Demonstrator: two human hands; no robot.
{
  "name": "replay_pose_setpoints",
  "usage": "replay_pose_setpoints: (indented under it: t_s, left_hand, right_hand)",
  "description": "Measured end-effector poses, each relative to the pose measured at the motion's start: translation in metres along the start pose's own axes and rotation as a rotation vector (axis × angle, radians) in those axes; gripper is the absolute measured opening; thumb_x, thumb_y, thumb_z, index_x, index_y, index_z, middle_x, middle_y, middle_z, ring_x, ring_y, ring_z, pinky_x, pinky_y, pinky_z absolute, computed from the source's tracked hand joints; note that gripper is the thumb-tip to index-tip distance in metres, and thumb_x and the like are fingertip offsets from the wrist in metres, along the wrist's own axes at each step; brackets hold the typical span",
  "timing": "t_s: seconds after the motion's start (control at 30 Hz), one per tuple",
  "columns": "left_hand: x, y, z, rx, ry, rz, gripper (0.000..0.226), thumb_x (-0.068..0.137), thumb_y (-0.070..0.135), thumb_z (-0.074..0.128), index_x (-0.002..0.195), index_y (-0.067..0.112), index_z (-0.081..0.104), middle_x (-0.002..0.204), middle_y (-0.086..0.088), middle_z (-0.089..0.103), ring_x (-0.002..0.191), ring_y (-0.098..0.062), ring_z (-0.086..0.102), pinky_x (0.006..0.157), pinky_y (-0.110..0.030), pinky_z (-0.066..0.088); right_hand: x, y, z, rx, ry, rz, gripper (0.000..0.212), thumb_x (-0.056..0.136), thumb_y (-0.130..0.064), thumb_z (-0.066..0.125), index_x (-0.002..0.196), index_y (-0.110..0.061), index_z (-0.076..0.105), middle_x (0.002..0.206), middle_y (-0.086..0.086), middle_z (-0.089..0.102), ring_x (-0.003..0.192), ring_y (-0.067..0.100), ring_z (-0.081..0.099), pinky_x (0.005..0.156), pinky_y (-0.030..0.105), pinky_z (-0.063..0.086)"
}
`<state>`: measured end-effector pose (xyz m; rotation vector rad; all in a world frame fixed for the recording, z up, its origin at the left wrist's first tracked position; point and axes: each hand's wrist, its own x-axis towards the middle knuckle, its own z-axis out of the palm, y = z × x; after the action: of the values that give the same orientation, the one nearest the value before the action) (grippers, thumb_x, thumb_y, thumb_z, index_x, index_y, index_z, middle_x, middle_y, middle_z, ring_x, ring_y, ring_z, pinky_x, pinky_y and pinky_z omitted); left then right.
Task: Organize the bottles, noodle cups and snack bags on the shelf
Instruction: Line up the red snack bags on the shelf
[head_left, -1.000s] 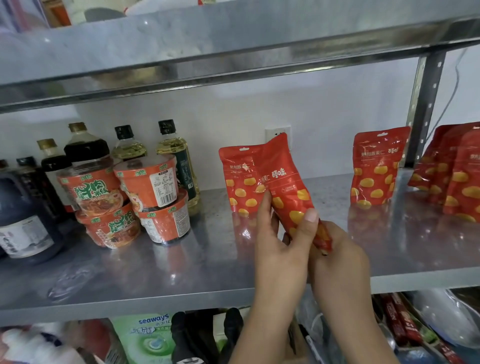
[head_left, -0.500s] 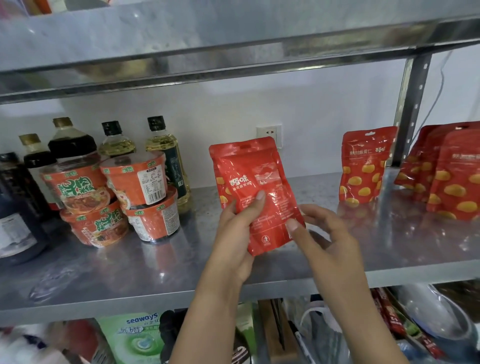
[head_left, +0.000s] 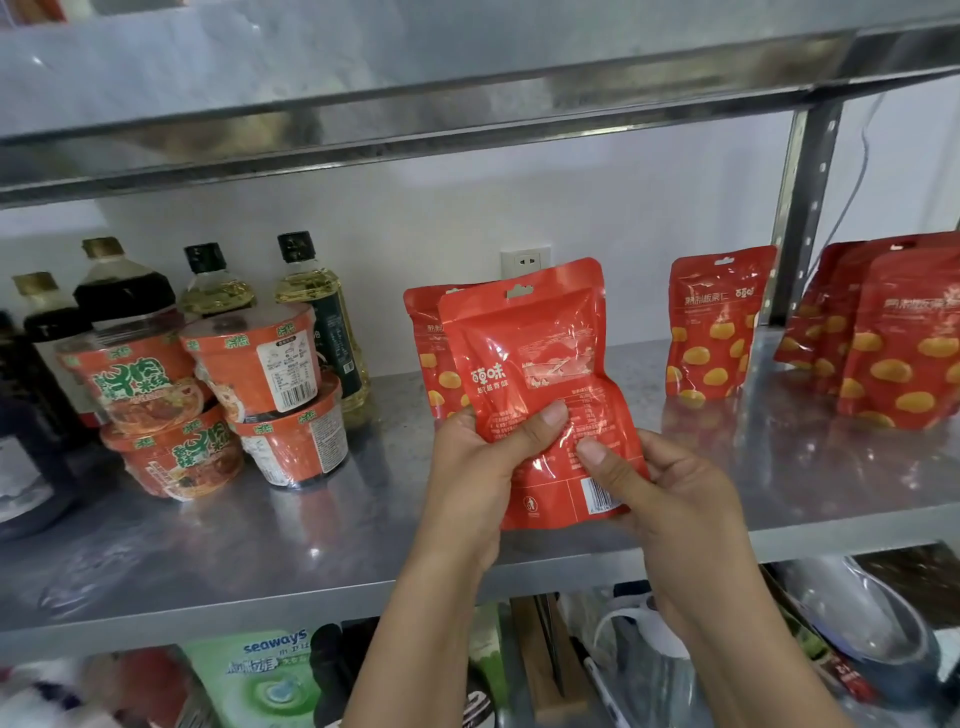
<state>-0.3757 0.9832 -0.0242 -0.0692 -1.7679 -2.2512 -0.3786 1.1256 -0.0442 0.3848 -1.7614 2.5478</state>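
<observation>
A white wall (head_left: 623, 208) backs a steel rack here, with a socket (head_left: 525, 260) set low in it just above the middle shelf (head_left: 260, 561). That shelf is bare brushed metal, shiny enough to throw back red smears from the packets standing on it. Another steel shelf (head_left: 415, 67) runs overhead, and a perforated upright post (head_left: 805, 218) carries both on the right.

At the left end stand the bottles (head_left: 306, 312), dark sauce ones and pale oil ones in a cluster against the wall. In front of them sit four noodle cups (head_left: 218, 395), stacked two on two and leaning a little.

Mid-shelf, both hands hold one red snack bag (head_left: 540, 374) upright with its printed back toward me, its lower edge over the front part of the shelf. The left hand (head_left: 478, 478) grips the bag's lower left, thumb pressed across the back panel. The right hand (head_left: 670, 493) clasps the lower right corner, thumb on the print beside the barcode. Just behind the held bag a second bag (head_left: 428, 364) stands, mostly covered by it. Further right one lone bag (head_left: 714, 322) stands upright near the post, and past the post a bunch of bags (head_left: 893, 332) leans together at the edge of view.

Below the shelf lies a jumble: a green Seaways pack (head_left: 265, 675), a metal bowl (head_left: 872, 623), other things too blurred to name.
</observation>
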Motion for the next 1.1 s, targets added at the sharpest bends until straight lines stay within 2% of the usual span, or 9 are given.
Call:
replay_pose_setpoints:
  t_s: [0.23, 0.37, 0.57, 0.7, 0.77, 0.83, 0.9, 1.0, 1.1]
  left_hand:
    - [-0.004, -0.001, 0.007, -0.005, 0.024, 0.034, 0.050, 0.071, 0.018, 0.079, 0.119, 0.010, 0.067, 0.109, -0.010, 0.076, 0.099, -0.030, 0.074, 0.089, -0.048, 0.059]
    - [-0.005, 0.000, 0.008, -0.012, 0.019, 0.031, 0.050, 0.070, 0.018, 0.079, 0.118, 0.010, 0.067, 0.109, -0.010, 0.076, 0.100, -0.031, 0.074, 0.092, -0.051, 0.058]
    - [-0.007, 0.002, 0.008, 0.000, 0.022, 0.028, 0.052, 0.070, 0.020, 0.079, 0.120, 0.010, 0.066, 0.110, -0.009, 0.076, 0.100, -0.029, 0.074, 0.092, -0.050, 0.058]
    - [-0.005, 0.008, 0.005, 0.073, -0.010, 0.017, 0.055, 0.073, 0.035, 0.077, 0.124, 0.017, 0.065, 0.113, -0.004, 0.075, 0.103, -0.025, 0.073, 0.095, -0.051, 0.055]
    - [0.001, 0.017, 0.003, 0.083, -0.006, 0.034, 0.056, 0.078, 0.047, 0.068, 0.126, 0.019, 0.063, 0.115, -0.002, 0.075, 0.105, -0.023, 0.073, 0.095, -0.050, 0.055]
    - [0.011, 0.025, 0.000, 0.046, 0.038, 0.063, 0.051, 0.088, 0.049, 0.058, 0.126, 0.014, 0.063, 0.115, -0.005, 0.075, 0.105, -0.024, 0.072, 0.095, -0.049, 0.056]
    - [0.023, 0.031, -0.002, 0.030, 0.098, 0.106, 0.041, 0.097, 0.041, 0.053, 0.122, 0.011, 0.066, 0.112, -0.008, 0.075, 0.103, -0.025, 0.073, 0.092, -0.047, 0.057]
    - [0.036, 0.035, -0.007, 0.056, 0.148, 0.143, 0.031, 0.100, 0.031, 0.053, 0.114, 0.009, 0.069, 0.104, -0.009, 0.077, 0.095, -0.024, 0.075, 0.085, -0.039, 0.061]
    - [0.039, 0.035, -0.009, 0.047, 0.126, 0.104, 0.030, 0.100, 0.030, 0.054, 0.116, 0.009, 0.068, 0.106, -0.010, 0.077, 0.095, -0.025, 0.075, 0.081, -0.035, 0.061]
  right_hand:
    - [-0.002, 0.001, 0.000, 0.013, 0.060, -0.042, 0.019, 0.072, -0.025, 0.075, 0.089, -0.017, 0.077, 0.089, 0.007, 0.079, 0.083, 0.025, 0.076, 0.069, 0.030, 0.060]
    - [-0.003, 0.002, 0.001, 0.010, 0.079, -0.050, 0.021, 0.072, -0.027, 0.076, 0.090, -0.017, 0.077, 0.089, 0.007, 0.078, 0.084, 0.026, 0.076, 0.076, 0.039, 0.059]
    - [-0.005, 0.000, 0.002, 0.027, 0.072, -0.060, 0.022, 0.072, -0.026, 0.075, 0.092, -0.016, 0.076, 0.089, 0.006, 0.079, 0.084, 0.024, 0.076, 0.075, 0.036, 0.060]
    - [0.002, -0.001, 0.003, 0.057, 0.053, -0.036, 0.026, 0.074, -0.025, 0.075, 0.096, -0.013, 0.076, 0.093, 0.009, 0.078, 0.088, 0.027, 0.076, 0.080, 0.040, 0.059]
    - [0.013, -0.003, 0.006, 0.078, 0.025, -0.013, 0.029, 0.075, -0.025, 0.074, 0.101, -0.010, 0.074, 0.097, 0.009, 0.078, 0.093, 0.028, 0.075, 0.083, 0.041, 0.058]
    - [0.025, -0.009, 0.010, 0.082, -0.019, -0.005, 0.033, 0.077, -0.025, 0.072, 0.105, -0.009, 0.072, 0.101, 0.008, 0.078, 0.097, 0.027, 0.074, 0.084, 0.039, 0.059]
    - [0.035, -0.018, 0.015, 0.024, -0.084, -0.021, 0.034, 0.079, -0.029, 0.071, 0.108, -0.011, 0.070, 0.103, 0.006, 0.077, 0.098, 0.023, 0.074, 0.086, 0.036, 0.059]
    - [0.048, -0.034, 0.025, -0.056, -0.111, -0.117, 0.030, 0.083, -0.035, 0.068, 0.109, -0.020, 0.069, 0.102, -0.005, 0.077, 0.094, 0.011, 0.074, 0.075, 0.021, 0.058]
    - [0.061, -0.046, 0.034, -0.096, -0.086, -0.169, 0.018, 0.088, -0.028, 0.068, 0.103, -0.018, 0.071, 0.096, -0.004, 0.078, 0.088, 0.012, 0.075, 0.069, 0.018, 0.057]
